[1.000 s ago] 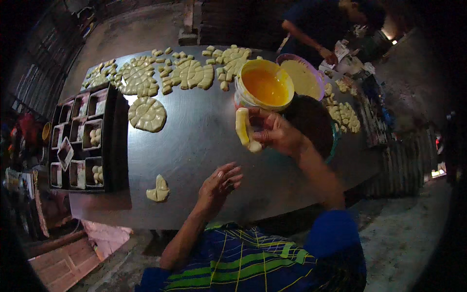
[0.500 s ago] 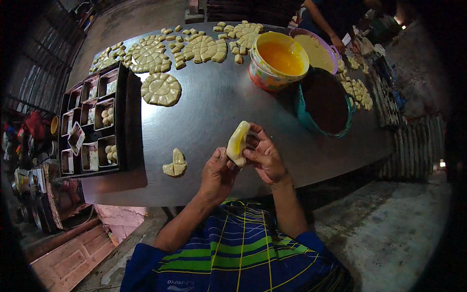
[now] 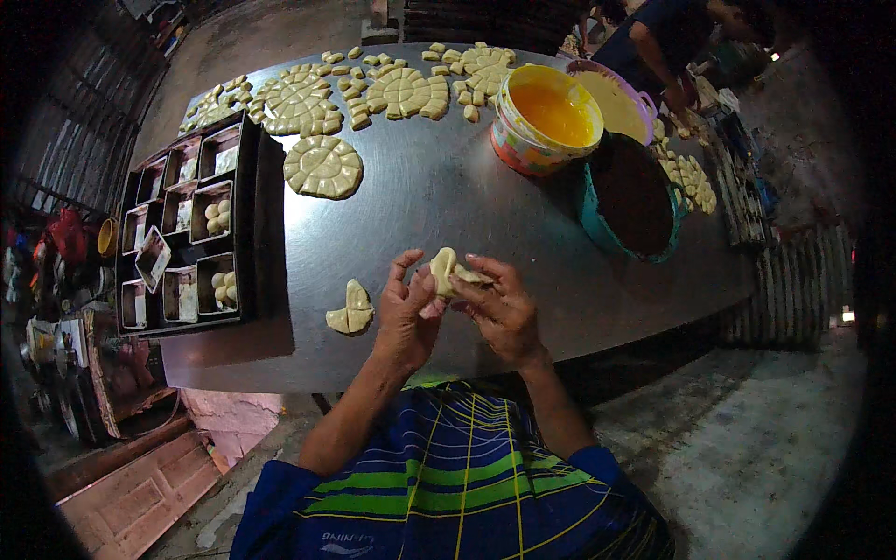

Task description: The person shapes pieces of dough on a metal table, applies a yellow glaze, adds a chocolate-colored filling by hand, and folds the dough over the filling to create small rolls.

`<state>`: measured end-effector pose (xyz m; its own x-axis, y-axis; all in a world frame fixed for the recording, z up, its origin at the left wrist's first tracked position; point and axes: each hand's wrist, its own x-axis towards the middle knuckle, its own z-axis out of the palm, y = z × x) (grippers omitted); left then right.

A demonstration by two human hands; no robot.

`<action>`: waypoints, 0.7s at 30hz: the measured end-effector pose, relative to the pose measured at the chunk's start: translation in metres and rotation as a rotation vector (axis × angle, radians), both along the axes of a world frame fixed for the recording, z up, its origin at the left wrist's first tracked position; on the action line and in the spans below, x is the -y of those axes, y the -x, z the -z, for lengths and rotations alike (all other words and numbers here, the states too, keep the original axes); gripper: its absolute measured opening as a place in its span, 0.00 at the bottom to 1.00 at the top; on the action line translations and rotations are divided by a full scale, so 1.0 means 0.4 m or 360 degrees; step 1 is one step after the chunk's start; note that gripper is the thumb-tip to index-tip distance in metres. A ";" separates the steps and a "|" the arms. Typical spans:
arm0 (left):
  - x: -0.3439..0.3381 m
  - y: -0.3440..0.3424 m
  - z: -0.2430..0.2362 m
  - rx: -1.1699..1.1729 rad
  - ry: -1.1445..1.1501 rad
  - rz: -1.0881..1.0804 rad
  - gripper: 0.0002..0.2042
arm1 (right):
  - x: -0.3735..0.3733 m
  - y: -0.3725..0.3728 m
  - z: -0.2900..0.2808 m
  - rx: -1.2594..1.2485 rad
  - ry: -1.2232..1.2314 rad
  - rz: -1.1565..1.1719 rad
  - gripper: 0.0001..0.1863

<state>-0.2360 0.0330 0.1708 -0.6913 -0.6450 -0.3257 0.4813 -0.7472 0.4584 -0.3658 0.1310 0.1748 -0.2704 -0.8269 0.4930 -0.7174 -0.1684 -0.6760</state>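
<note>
Between my two hands, above the near part of the metal table (image 3: 448, 187), is a piece of pale dough (image 3: 442, 271), bent and folded over. My left hand (image 3: 408, 303) grips it from the left side. The fingers of my right hand (image 3: 504, 303) pinch its right edge. The yellow filling seen on it earlier is hidden now. A few cut dough pieces (image 3: 351, 310) lie on the table left of my left hand. Beyond them sits a round of dough (image 3: 323, 168) scored into wedges.
Left, a black rack of baking tins (image 3: 182, 224) holds dough balls in two compartments. Back right stand a bucket of orange-yellow filling (image 3: 551, 117), a teal bucket of dark filling (image 3: 635, 196) and a purple-rimmed basin (image 3: 611, 103). More cut dough (image 3: 299, 101) lines the far edge. Another person's arm (image 3: 653, 61) reaches in there.
The dough has gone from an open strip with yellow showing to a folded-over shape. Both hands have closed in around it. The other person's arm has moved nearer the table.
</note>
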 end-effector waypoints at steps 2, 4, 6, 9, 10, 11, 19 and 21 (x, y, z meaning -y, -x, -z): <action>-0.003 0.006 0.001 0.0164 0.0218 -0.0037 0.28 | -0.010 0.007 0.008 -0.0402 0.0003 0.0013 0.19; -0.005 0.004 -0.004 0.0312 0.0392 -0.0049 0.31 | -0.026 0.016 -0.001 -0.0643 -0.0048 -0.0053 0.21; -0.008 -0.003 -0.010 0.0417 0.0538 -0.0029 0.31 | -0.030 0.034 -0.022 -0.0681 -0.0087 -0.0169 0.20; -0.014 -0.012 -0.034 0.0571 0.0784 0.0020 0.33 | -0.022 0.031 -0.041 -0.0176 -0.0149 -0.0077 0.21; -0.016 -0.011 -0.040 0.0615 0.0867 0.0043 0.34 | -0.020 0.031 -0.047 0.0081 -0.0171 0.0002 0.21; -0.016 -0.011 -0.042 0.0604 0.0889 0.0094 0.34 | -0.014 0.045 -0.059 0.0166 -0.0295 -0.0058 0.20; 0.012 -0.025 -0.030 0.0330 0.0799 0.0205 0.32 | 0.014 0.133 -0.063 0.0167 -0.0322 -0.0418 0.12; 0.030 -0.026 -0.017 0.0541 0.0636 0.0264 0.25 | 0.014 0.124 -0.056 0.0060 -0.0126 -0.0413 0.14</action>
<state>-0.2255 0.0211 0.1775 -0.6929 -0.6555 -0.3004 0.1473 -0.5365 0.8310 -0.4156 0.1254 0.1970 -0.0610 -0.9066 0.4176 -0.6314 -0.2890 -0.7196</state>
